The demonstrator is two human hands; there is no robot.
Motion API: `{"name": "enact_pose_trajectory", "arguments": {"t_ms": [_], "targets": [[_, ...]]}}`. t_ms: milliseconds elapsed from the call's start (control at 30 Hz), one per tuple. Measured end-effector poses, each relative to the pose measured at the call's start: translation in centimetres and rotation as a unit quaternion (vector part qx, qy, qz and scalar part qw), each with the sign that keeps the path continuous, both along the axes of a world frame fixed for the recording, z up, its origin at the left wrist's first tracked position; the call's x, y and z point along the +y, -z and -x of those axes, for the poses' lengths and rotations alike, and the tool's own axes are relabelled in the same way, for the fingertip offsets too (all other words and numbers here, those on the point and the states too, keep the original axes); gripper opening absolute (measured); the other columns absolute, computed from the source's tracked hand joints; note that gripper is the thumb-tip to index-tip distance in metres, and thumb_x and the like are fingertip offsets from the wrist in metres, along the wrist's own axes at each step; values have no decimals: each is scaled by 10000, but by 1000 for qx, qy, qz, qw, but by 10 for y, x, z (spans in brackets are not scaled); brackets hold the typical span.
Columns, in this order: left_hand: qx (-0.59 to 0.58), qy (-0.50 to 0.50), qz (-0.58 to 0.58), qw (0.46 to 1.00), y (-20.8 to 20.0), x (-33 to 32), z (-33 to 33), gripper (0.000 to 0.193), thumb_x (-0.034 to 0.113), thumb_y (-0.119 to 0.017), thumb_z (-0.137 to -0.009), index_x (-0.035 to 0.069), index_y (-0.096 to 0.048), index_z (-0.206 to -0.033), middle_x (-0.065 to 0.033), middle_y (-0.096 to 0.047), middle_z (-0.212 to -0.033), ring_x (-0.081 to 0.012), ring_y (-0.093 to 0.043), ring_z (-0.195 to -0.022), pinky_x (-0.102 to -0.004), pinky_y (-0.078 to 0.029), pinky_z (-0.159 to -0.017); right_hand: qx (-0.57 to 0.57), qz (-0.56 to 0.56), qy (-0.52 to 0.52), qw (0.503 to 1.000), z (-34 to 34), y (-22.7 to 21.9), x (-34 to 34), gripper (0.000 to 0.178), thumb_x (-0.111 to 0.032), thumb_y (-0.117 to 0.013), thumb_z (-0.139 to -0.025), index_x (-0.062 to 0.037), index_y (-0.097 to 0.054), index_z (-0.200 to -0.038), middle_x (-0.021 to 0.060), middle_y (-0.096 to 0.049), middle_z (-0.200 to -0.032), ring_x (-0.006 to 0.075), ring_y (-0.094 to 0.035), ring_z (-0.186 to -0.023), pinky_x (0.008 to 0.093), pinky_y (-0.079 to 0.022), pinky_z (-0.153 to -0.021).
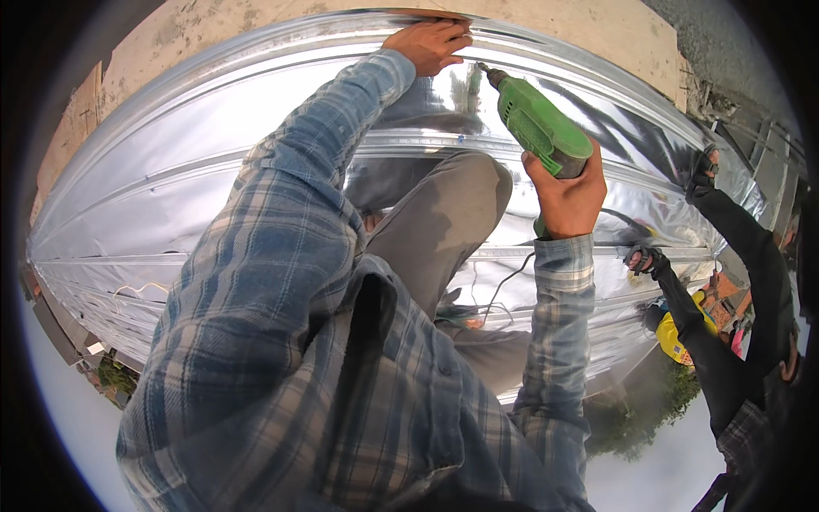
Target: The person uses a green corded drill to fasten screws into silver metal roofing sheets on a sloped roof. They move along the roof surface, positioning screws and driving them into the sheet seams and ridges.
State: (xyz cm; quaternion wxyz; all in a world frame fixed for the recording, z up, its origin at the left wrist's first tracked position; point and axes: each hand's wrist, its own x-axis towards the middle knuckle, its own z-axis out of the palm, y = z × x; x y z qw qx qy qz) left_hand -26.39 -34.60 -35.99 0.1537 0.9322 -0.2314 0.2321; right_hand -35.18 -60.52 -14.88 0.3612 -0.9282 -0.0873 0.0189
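Observation:
My right hand (573, 192) is wrapped around the grip of a green power drill (542, 119). Its dark chuck (495, 78) and short bit point up and left, toward my left hand (431, 47). That hand lies on the ridged far edge of the shiny silver foil sheeting (213, 115), its fingers stretched to the right and thumb apart. Whether a small fastener is under the fingertips is hidden. My bent knee (465, 192) in grey trousers rests between my arms. A dark cord (510, 277) hangs below the drill hand.
Metal battens (409, 141) run across the foil. Beyond the far edge is a beige concrete wall (281, 21). At the right another person in dark trousers (734, 230) stands on the sheeting, and someone in a yellow top (687, 328) is farther off. A pale cord (141, 288) lies at the left.

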Motion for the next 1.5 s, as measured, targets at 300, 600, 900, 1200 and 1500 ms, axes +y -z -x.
{"name": "enact_pose_trajectory", "arguments": {"t_ms": [300, 600, 900, 1200, 1500], "targets": [[61, -22, -25, 998, -1, 3, 0, 440, 318, -639, -907, 141, -532, -1296, -36, -559, -1286, -224, -566, -1172, -366, -490, -990, -13, 94, -30, 995, -5, -16, 29, 560, -236, -807, -672, -41, -598, -1154, 151, -654, -1066, 311, -647, -958, 402, -519, -829], [148, 10, 32, 988, -20, 7, 5, 423, 165, -639, -844, 144, -509, -1246, -37, -594, -1194, -224, -597, -1132, -381, -520, -962, 123, -28, -32, 991, -20, -18, 39, 657, -184, -808, -722, -11, -542, -1297, 170, -675, -1124, 268, -674, -1019, 358, -530, -889], [178, -1, 34, 983, -27, 7, 1, 351, 193, -635, -832, 132, -555, -1168, -64, -623, -1129, -245, -623, -1069, -406, -525, -909, 100, 38, -40, 993, -16, -31, 54, 634, -182, -792, -723, 3, -549, -1278, 189, -679, -1119, 287, -685, -1023, 376, -536, -875], [211, -9, 65, 975, -17, 7, -2, 281, 227, -629, -823, 116, -611, -1081, -97, -653, -1065, -267, -645, -1013, -430, -526, -861, 104, 76, -40, 991, -18, -34, 57, 629, -204, -784, -726, -7, -554, -1278, 180, -694, -1074, 284, -699, -986, 372, -544, -856], [282, -20, 105, 953, 9, 11, 3, 244, 261, -622, -815, 101, -668, -994, -130, -684, -1000, -289, -667, -956, -455, -527, -813, 172, 73, -32, 982, -32, -44, 66, 656, -100, -785, -716, -13, -535, -1316, 151, -696, -1103, 226, -701, -981, 343, -549, -860]]}}
